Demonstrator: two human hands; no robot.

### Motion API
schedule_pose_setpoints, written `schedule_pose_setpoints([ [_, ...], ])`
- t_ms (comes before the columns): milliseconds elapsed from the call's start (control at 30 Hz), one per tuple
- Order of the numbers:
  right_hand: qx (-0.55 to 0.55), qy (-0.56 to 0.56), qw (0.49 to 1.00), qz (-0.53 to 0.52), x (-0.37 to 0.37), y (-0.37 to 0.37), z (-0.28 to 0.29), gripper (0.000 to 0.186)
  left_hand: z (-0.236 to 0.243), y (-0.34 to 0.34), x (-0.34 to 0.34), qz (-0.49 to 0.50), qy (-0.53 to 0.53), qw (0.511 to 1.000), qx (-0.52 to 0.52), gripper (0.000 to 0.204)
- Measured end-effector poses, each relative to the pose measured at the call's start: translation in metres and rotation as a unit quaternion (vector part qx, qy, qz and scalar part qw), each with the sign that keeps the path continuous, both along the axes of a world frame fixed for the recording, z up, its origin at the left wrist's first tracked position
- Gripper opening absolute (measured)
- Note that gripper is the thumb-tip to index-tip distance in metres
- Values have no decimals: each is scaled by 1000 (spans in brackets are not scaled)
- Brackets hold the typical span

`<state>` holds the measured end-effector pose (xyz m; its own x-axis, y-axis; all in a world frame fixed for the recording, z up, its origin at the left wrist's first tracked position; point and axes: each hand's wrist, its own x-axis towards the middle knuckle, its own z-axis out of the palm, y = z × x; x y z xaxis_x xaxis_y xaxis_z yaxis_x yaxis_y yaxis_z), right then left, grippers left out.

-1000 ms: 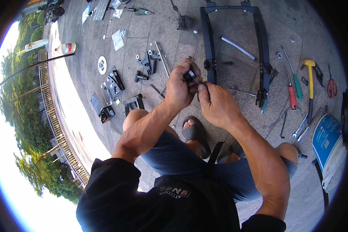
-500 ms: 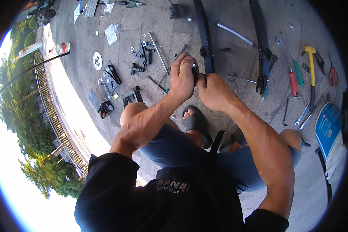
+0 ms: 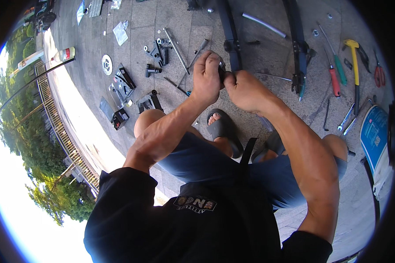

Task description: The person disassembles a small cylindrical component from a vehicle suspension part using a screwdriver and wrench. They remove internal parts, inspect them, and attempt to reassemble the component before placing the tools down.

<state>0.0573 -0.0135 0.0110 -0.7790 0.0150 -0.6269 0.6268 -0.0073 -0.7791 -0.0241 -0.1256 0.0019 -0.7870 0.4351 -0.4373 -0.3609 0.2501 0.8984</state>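
Observation:
My left hand (image 3: 207,79) is closed round a small dark part (image 3: 222,67), with its fingers curled over the top. My right hand (image 3: 246,90) is closed against the same part, its thumb pressed to it from the right. Most of the part is hidden by my fingers, so its kind cannot be made out. Both hands meet above the pavement, in front of my sandalled foot (image 3: 224,131). Just beyond them lies a long black frame bar (image 3: 231,46). A screwdriver with a dark handle (image 3: 202,45) lies on the ground left of the bar.
Another black bar (image 3: 297,52) and a silver tube (image 3: 264,25) lie ahead. At right are a red-handled screwdriver (image 3: 334,82), a green-handled screwdriver (image 3: 339,70), a yellow hammer (image 3: 353,65), pliers (image 3: 379,76) and a blue-and-white bag (image 3: 374,136). Black metal parts (image 3: 158,53) and a disc (image 3: 106,65) are at left.
My hands remain together on the dark part, with only a slight shift in their pose. The view has moved a little, so the ground items at left sit higher and further left.

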Motion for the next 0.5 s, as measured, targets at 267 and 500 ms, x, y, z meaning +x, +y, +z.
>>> schedule_pose_setpoints([
  [267,124,39,991,3,-3,-1,6,39,-5,0,-3,10,0,1000,12,24],
  [500,121,62,991,0,1,0,3,43,-5,-3,0,-1,-40,999,37,24],
])
